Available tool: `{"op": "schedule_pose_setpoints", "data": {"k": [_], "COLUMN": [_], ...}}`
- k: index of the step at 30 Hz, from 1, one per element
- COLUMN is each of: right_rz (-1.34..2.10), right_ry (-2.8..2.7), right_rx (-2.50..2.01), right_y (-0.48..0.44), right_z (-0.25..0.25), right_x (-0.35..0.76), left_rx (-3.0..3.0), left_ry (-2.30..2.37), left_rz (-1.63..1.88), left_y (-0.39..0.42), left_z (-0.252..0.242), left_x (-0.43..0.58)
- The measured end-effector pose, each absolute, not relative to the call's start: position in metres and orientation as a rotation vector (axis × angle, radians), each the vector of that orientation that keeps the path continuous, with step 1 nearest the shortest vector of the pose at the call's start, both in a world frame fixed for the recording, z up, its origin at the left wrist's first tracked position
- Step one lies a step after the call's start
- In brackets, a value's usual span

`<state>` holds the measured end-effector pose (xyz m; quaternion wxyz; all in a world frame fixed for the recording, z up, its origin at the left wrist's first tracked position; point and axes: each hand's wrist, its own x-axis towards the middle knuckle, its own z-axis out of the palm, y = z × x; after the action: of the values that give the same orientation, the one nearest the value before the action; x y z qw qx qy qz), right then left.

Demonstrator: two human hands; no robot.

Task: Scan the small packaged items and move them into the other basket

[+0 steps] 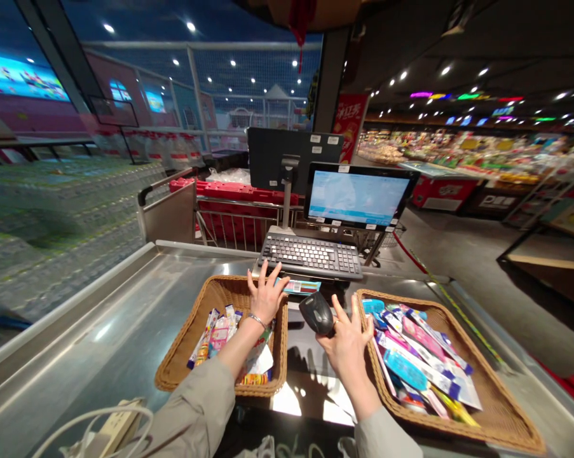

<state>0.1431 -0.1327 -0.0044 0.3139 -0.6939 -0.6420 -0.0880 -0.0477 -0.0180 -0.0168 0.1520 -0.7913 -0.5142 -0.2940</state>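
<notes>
Head view: a steel tabletop (124, 318) carries two wicker baskets with a dark gap between them; the left basket (172, 375) holds a small lot of sachets (217, 334), the right basket (506, 413) a fuller heap of flat packets (410, 356). The left hand (266, 296) is empty, fingers splayed, over the far rim of the left basket, fingertips just short of the keyboard (310, 254). The right hand (348, 340) stands over the gap, fingers fanned apart; the black scanner (316, 313) sits against its thumb side, touching; whether the thumb clamps it cannot be told. The two hands are apart, the scanner between them. Judgement on handling: the scanner looks a hard, smooth plastic shell, light and stiff, not fragile but liable to slip in a loose hold; best taken round its narrower body, clear of the reading face. The packets look thin, slick and limp — best pinched at an edge. Edges: both basket rims rise either side of the gap; the keyboard front and a small coloured card (300, 286) close the far end; the lit screen (358, 197) stands behind. Open room: bare steel lies wide to the left; a power strip (110, 426) with white cable lies at the near left corner.
</notes>
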Motion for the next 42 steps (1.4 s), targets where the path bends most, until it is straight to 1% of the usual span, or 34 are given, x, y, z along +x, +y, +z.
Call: {"op": "schedule_pose_setpoints", "data": {"k": [10,30,42], "right_rz": [-0.335,-0.371,-0.465], "right_ry": [-1.597,-1.354,-1.227], "right_rx": [-1.908,-2.033,-2.103], "right_y": [-0.139,-0.168,-0.194], "right_z": [-0.005,-0.004,-0.007], "right_x": [0.157,0.191,0.22], "left_rx": [-2.295,-2.429,-2.555], "left_ry": [-1.431,-1.238,-1.078], "left_rz": [-0.875,-0.944,-0.959], "left_y": [-0.02,-0.027,-0.039], "left_z": [-0.008,0.007,0.013], "left_x": [-0.033,0.021,0.064]}}
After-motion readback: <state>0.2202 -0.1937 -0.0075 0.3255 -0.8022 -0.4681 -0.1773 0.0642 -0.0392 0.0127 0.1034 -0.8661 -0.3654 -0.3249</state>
